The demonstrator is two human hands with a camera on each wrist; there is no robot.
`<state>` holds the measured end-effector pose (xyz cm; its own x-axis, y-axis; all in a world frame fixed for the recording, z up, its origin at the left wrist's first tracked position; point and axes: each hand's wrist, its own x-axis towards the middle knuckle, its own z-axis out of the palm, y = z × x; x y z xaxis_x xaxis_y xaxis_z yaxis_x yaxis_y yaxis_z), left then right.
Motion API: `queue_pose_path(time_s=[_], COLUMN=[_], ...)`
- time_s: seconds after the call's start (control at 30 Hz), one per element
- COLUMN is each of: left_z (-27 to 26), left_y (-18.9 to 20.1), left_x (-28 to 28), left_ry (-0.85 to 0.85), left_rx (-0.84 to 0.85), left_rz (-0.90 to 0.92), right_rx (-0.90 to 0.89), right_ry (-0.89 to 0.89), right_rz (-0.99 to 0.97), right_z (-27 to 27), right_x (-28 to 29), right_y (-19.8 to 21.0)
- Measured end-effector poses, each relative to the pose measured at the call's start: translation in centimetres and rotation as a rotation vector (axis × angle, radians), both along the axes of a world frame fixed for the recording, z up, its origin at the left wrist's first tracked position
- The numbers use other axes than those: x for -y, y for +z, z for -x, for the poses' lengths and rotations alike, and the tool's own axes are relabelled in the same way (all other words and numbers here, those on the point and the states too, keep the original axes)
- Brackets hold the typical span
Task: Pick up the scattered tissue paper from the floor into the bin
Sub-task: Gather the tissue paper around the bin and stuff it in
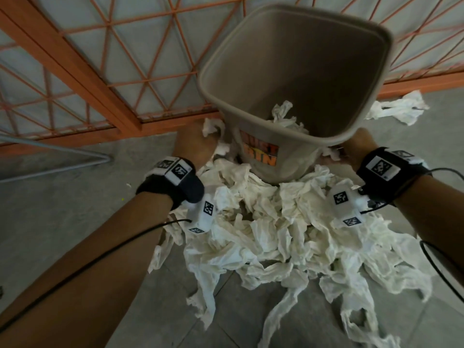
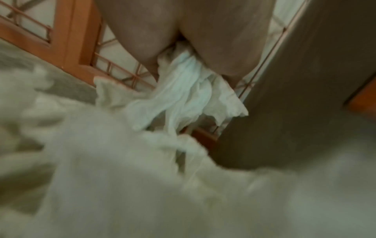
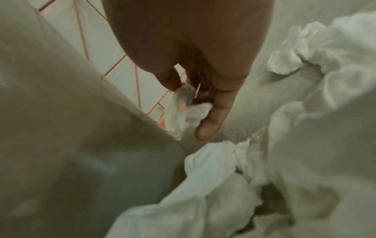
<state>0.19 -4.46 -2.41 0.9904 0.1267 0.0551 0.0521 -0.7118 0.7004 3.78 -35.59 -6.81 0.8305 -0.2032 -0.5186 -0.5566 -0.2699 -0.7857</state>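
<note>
A grey-brown bin (image 1: 296, 28) with an orange label stands on the floor against the orange grille, with some crumpled tissue (image 1: 283, 116) inside. A big heap of white tissue paper (image 1: 276, 234) lies in front of it. My left hand (image 1: 193, 144) is down at the bin's left side and grips a wad of tissue (image 2: 183, 90) beside the bin wall (image 2: 295, 96). My right hand (image 1: 359, 146) is at the bin's right side, low by the floor, and pinches a small piece of tissue (image 3: 183, 112); its little finger (image 3: 211, 122) sticks out straight.
An orange metal grille (image 1: 82, 79) with triangle bars closes off the far side. Another clump of tissue (image 1: 401, 109) lies right of the bin by the grille. A thin grey metal frame (image 1: 62, 156) lies on the grey tiled floor at left.
</note>
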Motion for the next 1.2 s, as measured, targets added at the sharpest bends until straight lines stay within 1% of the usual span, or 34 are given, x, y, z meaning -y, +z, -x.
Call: queue_pose_path(time_s=[0.07, 0.13, 0.2, 0.27, 0.3, 0.4, 0.47, 0.53, 0.57, 0.63, 0.67, 0.73, 0.77, 0.83, 0.93, 1.07, 1.13, 1.2], left_z=[0.7, 1.5, 2.6, 3.7, 4.1, 4.6, 5.0, 5.4, 5.6, 6.3, 6.7, 7.7, 8.2, 9.1, 10.5, 11.4, 11.5, 11.3], left_y=[2.1, 3.4, 4.1, 3.4, 2.6, -1.2, -3.1, -4.1, -4.2, -4.0, -3.5, -2.1, -1.1, 1.0, 4.4, 8.8, 11.0, 13.0], left_x=[-0.9, -2.3, -3.1, -2.9, -2.5, -0.8, 0.5, 1.4, 1.7, 2.0, 2.1, 1.8, 1.6, 1.1, 0.9, 1.2, 1.6, 2.4], left_ry=[0.026, 0.071, 0.067, 0.025, 0.015, -0.061, -0.155, -0.228, -0.248, -0.224, -0.199, -0.136, -0.106, -0.073, -0.049, -0.073, -0.128, -0.169], left_rx=[0.046, 0.095, 0.132, 0.135, 0.083, -0.195, -0.331, -0.385, -0.389, -0.353, -0.315, -0.230, -0.202, -0.118, 0.035, 0.151, 0.221, 0.299], left_rz=[0.122, 0.198, 0.215, 0.211, 0.175, -0.085, -0.205, -0.345, -0.411, -0.458, -0.441, -0.344, -0.280, -0.177, -0.047, 0.043, 0.141, 0.226], right_rx=[0.064, 0.117, 0.125, 0.112, 0.087, 0.017, 0.060, 0.094, 0.075, 0.016, 0.017, 0.058, 0.078, 0.086, 0.115, 0.180, 0.254, 0.360], right_ry=[-0.015, -0.047, -0.017, 0.053, 0.105, 0.332, 0.486, 0.613, 0.655, 0.680, 0.691, 0.706, 0.695, 0.656, 0.640, 0.789, 0.828, 0.786], right_rz=[0.137, 0.189, 0.214, 0.234, 0.246, 0.297, 0.363, 0.411, 0.412, 0.419, 0.446, 0.519, 0.524, 0.466, 0.398, 0.389, 0.333, 0.225], right_z=[0.2, 0.8, 1.7, 2.5, 3.1, 4.9, 6.7, 8.4, 9.1, 10.2, 10.7, 11.3, 11.5, 11.7, 12.2, 13.4, 13.8, 13.7], right_x=[0.1, -0.4, -1.1, -1.3, -1.5, -2.3, -3.0, -3.9, -4.4, -5.1, -5.2, -5.4, -5.4, -5.4, -5.3, -5.2, -5.2, -5.3], right_y=[0.6, 1.2, 1.8, 2.0, 2.1, 1.7, 1.3, 1.0, 0.8, 0.4, 0.3, 0.4, 0.6, 1.7, 4.5, 9.4, 12.2, 15.0])
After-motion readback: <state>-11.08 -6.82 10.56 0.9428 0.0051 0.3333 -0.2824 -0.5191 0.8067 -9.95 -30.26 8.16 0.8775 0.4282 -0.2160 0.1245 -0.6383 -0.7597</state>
